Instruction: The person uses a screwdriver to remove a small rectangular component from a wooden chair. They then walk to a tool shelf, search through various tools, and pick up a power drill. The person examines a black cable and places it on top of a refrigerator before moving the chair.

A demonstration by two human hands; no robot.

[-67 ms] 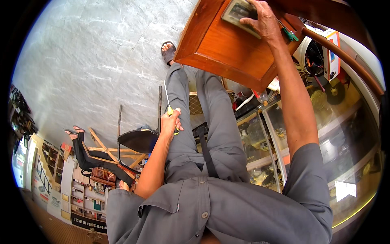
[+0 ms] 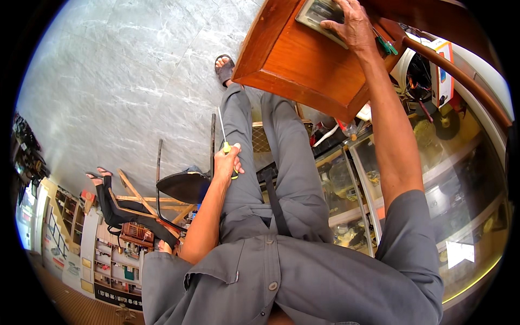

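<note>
My left hand [image 2: 228, 162] is closed round the yellow handle of a screwdriver [image 2: 222, 127] above my left thigh, its thin shaft directed away from me. Up at the far right, my right hand [image 2: 355, 27] reaches over a flat, greyish rectangular piece [image 2: 319, 19] with a glassy face. Its thumb is spread apart from the fingers and rests on that piece, which lies on a reddish-brown framed wooden panel [image 2: 309, 67]. The top edge of the view cuts off part of the piece. A green-handled tool [image 2: 387, 46] lies beside my right wrist.
A glass display case [image 2: 422, 179] full of small parts runs along my right. Behind the panel's right corner stand a white and orange box [image 2: 443, 73] and a container of cables [image 2: 417, 70]. A dark round-seated chair [image 2: 184, 187] is at my left; another person's legs [image 2: 111, 200] show beyond it.
</note>
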